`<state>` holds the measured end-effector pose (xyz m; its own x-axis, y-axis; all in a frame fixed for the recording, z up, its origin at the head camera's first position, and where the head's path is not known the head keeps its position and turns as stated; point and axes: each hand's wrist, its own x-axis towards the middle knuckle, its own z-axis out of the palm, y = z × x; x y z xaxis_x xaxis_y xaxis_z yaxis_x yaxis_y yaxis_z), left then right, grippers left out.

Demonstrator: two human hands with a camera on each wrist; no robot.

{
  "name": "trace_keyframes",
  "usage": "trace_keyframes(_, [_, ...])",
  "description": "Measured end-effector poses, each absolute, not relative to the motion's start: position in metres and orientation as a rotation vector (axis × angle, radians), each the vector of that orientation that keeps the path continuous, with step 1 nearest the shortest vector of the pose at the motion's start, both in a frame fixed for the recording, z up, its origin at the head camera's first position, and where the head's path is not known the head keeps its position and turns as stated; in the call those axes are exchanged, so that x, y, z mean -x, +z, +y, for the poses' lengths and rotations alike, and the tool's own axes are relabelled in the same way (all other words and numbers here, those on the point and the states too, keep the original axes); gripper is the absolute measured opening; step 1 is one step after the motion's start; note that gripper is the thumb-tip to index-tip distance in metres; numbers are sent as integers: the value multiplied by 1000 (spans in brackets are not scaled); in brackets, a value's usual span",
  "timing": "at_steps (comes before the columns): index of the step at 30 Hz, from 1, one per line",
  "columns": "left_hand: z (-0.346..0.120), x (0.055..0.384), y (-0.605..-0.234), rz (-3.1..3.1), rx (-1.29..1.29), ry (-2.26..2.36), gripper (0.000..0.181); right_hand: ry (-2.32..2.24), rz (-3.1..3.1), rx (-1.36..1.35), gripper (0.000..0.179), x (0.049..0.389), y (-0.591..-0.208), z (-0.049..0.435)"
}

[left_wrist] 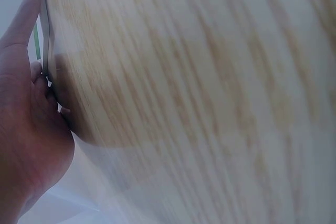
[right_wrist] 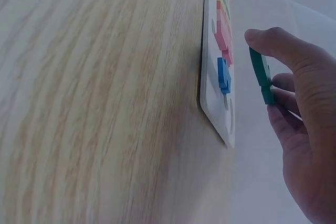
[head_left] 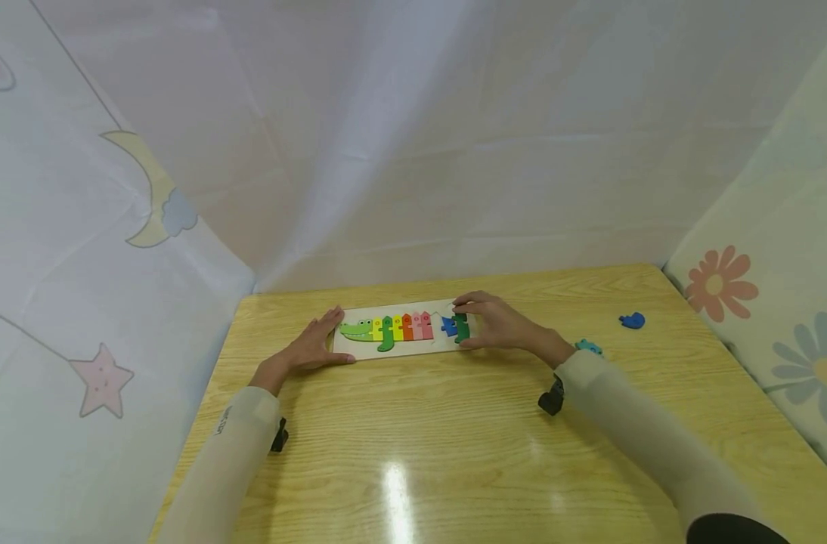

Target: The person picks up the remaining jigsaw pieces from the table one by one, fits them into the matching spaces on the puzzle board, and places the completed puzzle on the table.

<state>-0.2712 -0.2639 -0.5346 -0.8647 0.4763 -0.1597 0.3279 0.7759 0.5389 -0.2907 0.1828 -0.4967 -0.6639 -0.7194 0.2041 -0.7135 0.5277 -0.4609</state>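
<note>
A pale wooden crocodile puzzle board (head_left: 413, 348) lies near the table's far edge. My left hand (head_left: 311, 344) holds its left end, fingers at the back corner and thumb along the front edge. Between my right thumb and fingers is a dark green puzzle piece (right_wrist: 260, 72), pinched and raised over the board's right part; my right hand (head_left: 500, 323) partly covers it in the head view. A green head piece (head_left: 356, 331) and yellow, green, red and pink pieces line the board. Just left of the pinched piece, a blue piece (right_wrist: 223, 75) stands proud of the board's surface.
To the right on the wooden table (head_left: 400, 415) lies a dark blue piece (head_left: 633, 321). A teal piece (head_left: 589, 346) shows beside my right sleeve, partly hidden by it. Pale cloth walls stand behind and at both sides.
</note>
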Motion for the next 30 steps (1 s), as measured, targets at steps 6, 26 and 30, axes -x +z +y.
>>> trace_keyframes(6, [-263,271,-534,2676,-623,755,116,-800,2727,1250,73,294,-501,171])
trace_keyframes(26, [-262,270,-532,2684,-620,762,115,-773,2677,1170,72,304,-515,148])
trace_keyframes(30, [-262,270,-533,2684,-613,756,114,-772,2667,1153,73,306,-518,145])
